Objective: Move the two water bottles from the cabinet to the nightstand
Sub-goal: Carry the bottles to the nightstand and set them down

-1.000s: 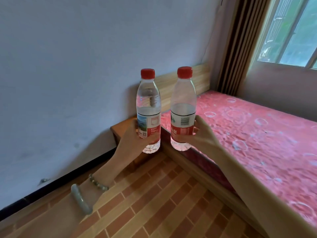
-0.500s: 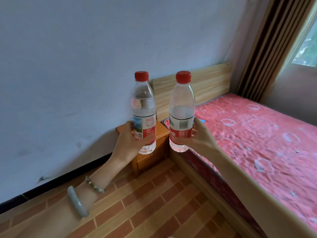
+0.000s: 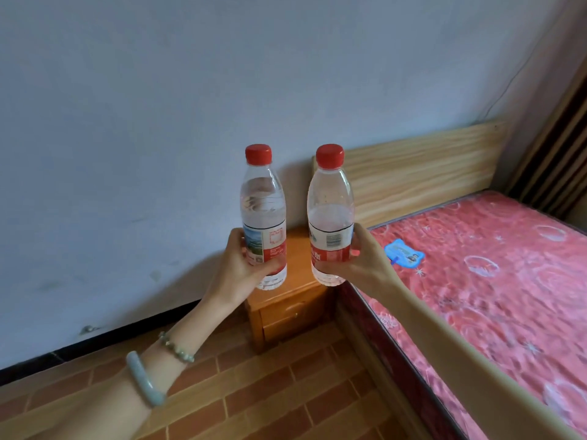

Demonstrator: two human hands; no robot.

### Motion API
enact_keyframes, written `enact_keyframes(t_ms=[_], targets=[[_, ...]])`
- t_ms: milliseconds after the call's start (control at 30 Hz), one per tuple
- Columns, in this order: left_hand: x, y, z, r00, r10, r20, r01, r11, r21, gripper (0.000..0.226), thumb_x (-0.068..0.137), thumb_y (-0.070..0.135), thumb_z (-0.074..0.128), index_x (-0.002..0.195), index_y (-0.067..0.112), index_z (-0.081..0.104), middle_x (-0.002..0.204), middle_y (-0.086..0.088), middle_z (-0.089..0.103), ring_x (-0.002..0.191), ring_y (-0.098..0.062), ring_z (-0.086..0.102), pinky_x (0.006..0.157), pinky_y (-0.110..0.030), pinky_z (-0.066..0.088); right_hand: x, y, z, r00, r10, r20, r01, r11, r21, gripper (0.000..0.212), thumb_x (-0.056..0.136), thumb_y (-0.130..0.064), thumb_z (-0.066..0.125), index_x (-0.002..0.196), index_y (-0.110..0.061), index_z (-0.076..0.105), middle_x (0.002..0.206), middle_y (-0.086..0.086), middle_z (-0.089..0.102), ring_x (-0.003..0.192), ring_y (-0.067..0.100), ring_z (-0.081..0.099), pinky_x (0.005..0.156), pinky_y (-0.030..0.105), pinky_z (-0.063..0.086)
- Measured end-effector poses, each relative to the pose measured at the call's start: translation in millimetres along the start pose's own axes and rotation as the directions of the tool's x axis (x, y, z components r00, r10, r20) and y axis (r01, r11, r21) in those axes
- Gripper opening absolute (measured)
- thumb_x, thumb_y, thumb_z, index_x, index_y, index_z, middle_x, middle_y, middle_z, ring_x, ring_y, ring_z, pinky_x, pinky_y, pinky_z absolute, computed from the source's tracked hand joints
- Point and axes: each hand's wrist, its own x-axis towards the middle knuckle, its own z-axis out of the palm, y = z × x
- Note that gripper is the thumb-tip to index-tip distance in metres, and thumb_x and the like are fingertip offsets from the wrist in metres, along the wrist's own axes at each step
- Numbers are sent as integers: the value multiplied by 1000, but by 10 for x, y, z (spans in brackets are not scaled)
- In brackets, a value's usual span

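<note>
Your left hand (image 3: 236,274) gripped the fuller water bottle (image 3: 264,217) upright, in the air above the wooden nightstand (image 3: 290,308). Just beside it, your right hand (image 3: 359,263) clasped the half-empty water bottle (image 3: 330,214), also upright, near the pink mattress (image 3: 495,265).

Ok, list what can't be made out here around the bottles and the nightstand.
- Nightstand top: mostly hidden in the head view behind the two bottles and both hands.
- Left bottle label: partly covered by the left hand; its print is too small to read.
- Right bottle base: partly wrapped by the right hand.
- Cabinet: outside the frame.
- Bed: cut off at the right and bottom edges.
</note>
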Motion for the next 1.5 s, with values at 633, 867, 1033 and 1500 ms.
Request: enact_keyframes(t_ms=[633,867,1033,1500], targets=[[2832,-1130,354,992,-73,-99,78,996,51,59,69,20,80,114,20,42,101,23,55,88,7,59,68,-7,48,3128,998,453,986,7,167,-21,996,87,69,47,-36,83,107,-36,50,106,-1,65,93,16,66,78,45,56],[3399,-1528,559,975,-169,-142,172,985,4,60,64,16,82,111,21,44,100,18,59,87,11,59,69,-8,49,3846,1449,622,971,45,233,-55,998,34,73,55,-23,86,117,-23,48,104,-4,66,89,11,66,76,42,57],[3496,-2074,791,942,-291,-164,293,956,-16,67,61,21,85,116,20,46,107,12,62,96,-1,62,76,-20,54,4154,1922,814,944,90,318,-84,996,-32,71,57,-23,86,116,-21,48,102,-5,66,88,8,64,74,36,57],[3506,-4396,1647,847,-422,-322,461,886,53,70,56,24,88,111,24,45,102,10,61,91,-7,63,72,-18,53,4548,4286,1878,887,155,435,-149,988,-47,66,60,-28,86,113,-23,48,104,-5,65,90,7,64,73,26,57]])
